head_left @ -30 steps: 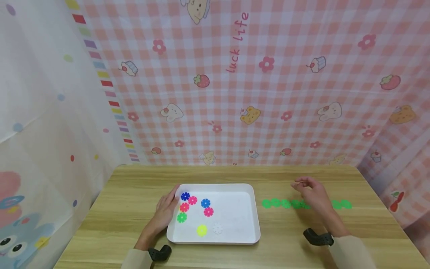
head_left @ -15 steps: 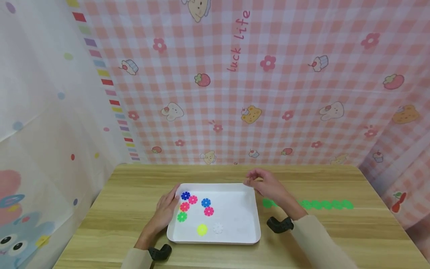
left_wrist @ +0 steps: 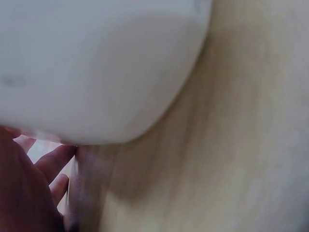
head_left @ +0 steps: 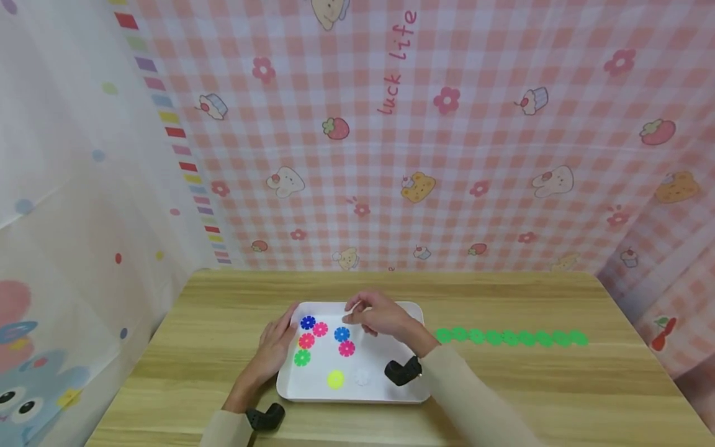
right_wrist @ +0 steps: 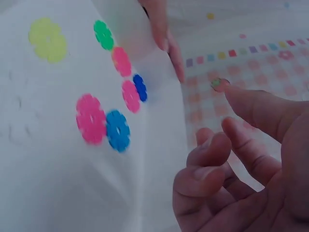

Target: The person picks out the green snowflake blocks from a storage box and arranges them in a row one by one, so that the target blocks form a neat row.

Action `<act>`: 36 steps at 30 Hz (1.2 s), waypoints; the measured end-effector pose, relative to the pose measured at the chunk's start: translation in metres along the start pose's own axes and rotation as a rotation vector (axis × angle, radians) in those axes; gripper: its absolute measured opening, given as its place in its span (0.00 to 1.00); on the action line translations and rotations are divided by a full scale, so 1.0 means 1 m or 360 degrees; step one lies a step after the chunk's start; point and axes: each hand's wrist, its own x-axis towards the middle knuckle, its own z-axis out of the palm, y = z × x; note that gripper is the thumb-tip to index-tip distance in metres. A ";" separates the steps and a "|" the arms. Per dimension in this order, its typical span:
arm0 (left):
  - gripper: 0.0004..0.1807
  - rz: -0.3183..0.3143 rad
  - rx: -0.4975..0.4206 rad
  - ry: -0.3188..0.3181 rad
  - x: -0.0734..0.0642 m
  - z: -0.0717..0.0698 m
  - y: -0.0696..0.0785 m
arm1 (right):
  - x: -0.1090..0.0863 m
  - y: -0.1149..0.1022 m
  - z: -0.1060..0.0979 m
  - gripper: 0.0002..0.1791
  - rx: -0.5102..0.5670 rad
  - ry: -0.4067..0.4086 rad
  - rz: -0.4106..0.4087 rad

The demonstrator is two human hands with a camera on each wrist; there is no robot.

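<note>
A white tray lies on the table, holding several flower-shaped snap discs. My left hand grips its left side, thumb over the rim and fingers along the outside. Above the tray's back part hovers my right hand, thumb and fingers apart and loosely bent, nothing between them in the right wrist view. Just below its fingertips are a blue disc and a pink disc. Dark blue, pink, coral and green discs line the left side. A yellow disc and a whitish disc lie nearer the front.
Right of the tray, a row of green discs runs across the wooden table. A pink checked cloth hangs behind the table, and a pale printed cloth hangs at the left.
My right hand has moved left from over the green row, past the tray's right edge, to above the tray. The left hand has stayed on the tray's side.
</note>
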 end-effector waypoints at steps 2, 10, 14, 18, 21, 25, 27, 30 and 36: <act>0.29 0.0012 0.0016 -0.0004 0.000 -0.001 0.000 | 0.006 -0.001 0.012 0.15 -0.0020 -0.0052 0.0033; 0.29 0.0064 0.0045 -0.0017 0.002 0.000 -0.002 | 0.025 -0.002 0.048 0.11 -0.0169 -0.0165 0.0103; 0.29 0.0063 0.0029 -0.0023 0.002 0.000 -0.001 | 0.030 0.001 0.061 0.10 -0.0240 -0.0256 0.0089; 0.29 0.0087 0.0029 -0.0019 0.002 -0.001 0.001 | 0.034 0.003 0.069 0.09 -0.0283 -0.0350 0.0041; 0.29 0.0112 0.0040 -0.0014 0.002 -0.001 0.002 | 0.037 0.005 0.074 0.10 -0.0344 -0.0377 0.0014; 0.29 0.0133 0.0060 -0.0010 0.002 -0.001 0.000 | 0.041 0.007 0.080 0.14 -0.0446 -0.0375 -0.0036; 0.28 0.0149 0.0064 -0.0001 0.002 -0.002 0.000 | 0.043 0.008 0.082 0.15 -0.0496 -0.0365 -0.0076; 0.28 0.0177 0.0064 0.0018 0.001 -0.002 -0.001 | 0.045 0.008 0.084 0.15 -0.0565 -0.0347 -0.0103; 0.28 0.0181 0.0068 0.0015 0.000 -0.003 -0.002 | 0.046 0.006 0.089 0.13 -0.0705 -0.0316 -0.0077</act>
